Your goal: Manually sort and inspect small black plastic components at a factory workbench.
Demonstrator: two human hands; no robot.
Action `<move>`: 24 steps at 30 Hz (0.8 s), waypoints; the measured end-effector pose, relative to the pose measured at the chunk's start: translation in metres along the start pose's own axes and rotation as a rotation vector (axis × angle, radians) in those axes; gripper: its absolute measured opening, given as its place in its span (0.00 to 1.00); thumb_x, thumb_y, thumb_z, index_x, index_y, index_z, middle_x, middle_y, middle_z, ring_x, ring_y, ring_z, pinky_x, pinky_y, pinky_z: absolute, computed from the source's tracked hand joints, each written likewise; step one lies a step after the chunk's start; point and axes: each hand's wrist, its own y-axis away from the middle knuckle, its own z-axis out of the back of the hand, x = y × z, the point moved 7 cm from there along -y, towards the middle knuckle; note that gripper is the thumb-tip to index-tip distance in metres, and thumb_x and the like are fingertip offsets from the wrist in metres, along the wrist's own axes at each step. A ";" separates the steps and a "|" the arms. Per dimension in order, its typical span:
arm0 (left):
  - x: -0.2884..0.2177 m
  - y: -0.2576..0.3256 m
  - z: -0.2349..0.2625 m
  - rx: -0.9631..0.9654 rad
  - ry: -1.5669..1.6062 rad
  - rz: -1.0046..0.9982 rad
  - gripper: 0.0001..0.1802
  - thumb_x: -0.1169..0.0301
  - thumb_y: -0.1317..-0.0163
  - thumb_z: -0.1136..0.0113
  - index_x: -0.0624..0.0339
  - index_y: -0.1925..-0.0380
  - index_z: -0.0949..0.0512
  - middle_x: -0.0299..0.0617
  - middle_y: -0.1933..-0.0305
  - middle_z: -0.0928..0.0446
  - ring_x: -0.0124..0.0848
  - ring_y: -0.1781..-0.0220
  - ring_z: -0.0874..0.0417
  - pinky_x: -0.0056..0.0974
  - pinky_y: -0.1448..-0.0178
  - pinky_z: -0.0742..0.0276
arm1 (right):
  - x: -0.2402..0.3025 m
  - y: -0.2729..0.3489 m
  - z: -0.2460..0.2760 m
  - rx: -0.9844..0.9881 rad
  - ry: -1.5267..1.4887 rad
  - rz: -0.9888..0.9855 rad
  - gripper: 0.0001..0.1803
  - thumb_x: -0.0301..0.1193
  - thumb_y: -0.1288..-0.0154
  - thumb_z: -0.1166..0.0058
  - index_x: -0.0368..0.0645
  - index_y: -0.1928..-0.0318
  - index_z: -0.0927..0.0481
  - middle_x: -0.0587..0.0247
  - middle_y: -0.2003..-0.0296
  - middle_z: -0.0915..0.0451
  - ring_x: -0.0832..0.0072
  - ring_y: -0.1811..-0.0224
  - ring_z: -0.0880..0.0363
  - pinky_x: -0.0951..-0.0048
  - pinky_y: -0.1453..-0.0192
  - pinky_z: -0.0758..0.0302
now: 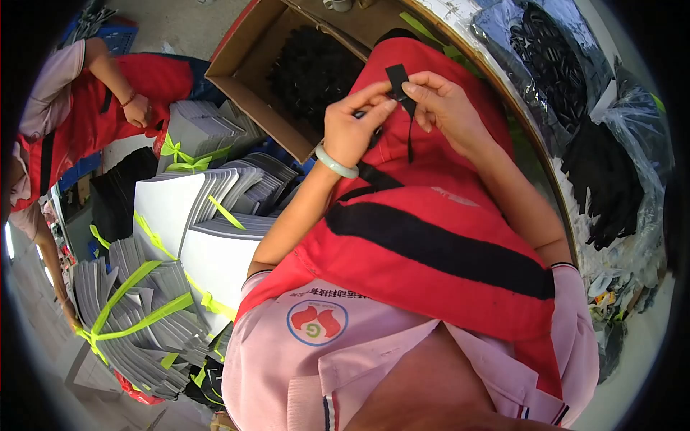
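Above my lap, my left hand [357,123] and my right hand [442,108] meet at a small black strap piece [396,75]. Both hands are closed on it, thumbs and fingertips pinching its flat upper part. A narrow black end hangs below the fingers, over the red apron [445,161]. More black material shows between the fingers of my left hand; its shape is mostly hidden. A pale green bangle [336,164] circles my left wrist.
An open cardboard box [241,54] with a heap of black pieces stands beyond my left hand. Grey-white sheet bundles [162,205] tied with yellow-green strips are stacked at left, near a co-worker's hand [136,111]. On the right, a plastic bag [625,136] lies beside black pieces [550,54].
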 end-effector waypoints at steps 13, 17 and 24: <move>0.034 0.010 0.003 -0.222 0.556 0.582 0.10 0.72 0.42 0.33 0.67 0.64 0.17 0.37 0.73 0.19 0.21 0.81 0.26 0.27 0.77 0.32 | 0.054 0.029 -0.015 -0.024 0.471 0.421 0.09 0.30 0.35 0.44 0.38 0.70 0.23 0.77 0.78 0.32 0.90 0.76 0.38 0.83 0.72 0.41; 0.018 0.013 0.009 -0.256 0.478 0.477 0.09 0.73 0.43 0.32 0.67 0.64 0.15 0.37 0.70 0.17 0.18 0.71 0.23 0.24 0.66 0.28 | 0.023 0.025 -0.019 0.087 0.515 0.084 0.12 0.32 0.37 0.43 0.40 0.76 0.24 0.80 0.83 0.34 0.91 0.79 0.42 0.82 0.75 0.47; -0.007 0.013 0.018 -0.256 0.264 0.197 0.09 0.76 0.46 0.31 0.67 0.65 0.16 0.38 0.69 0.18 0.21 0.68 0.22 0.25 0.63 0.28 | 0.013 0.025 -0.026 0.080 0.393 0.035 0.13 0.36 0.35 0.43 0.44 0.75 0.25 0.79 0.82 0.33 0.91 0.81 0.40 0.83 0.78 0.45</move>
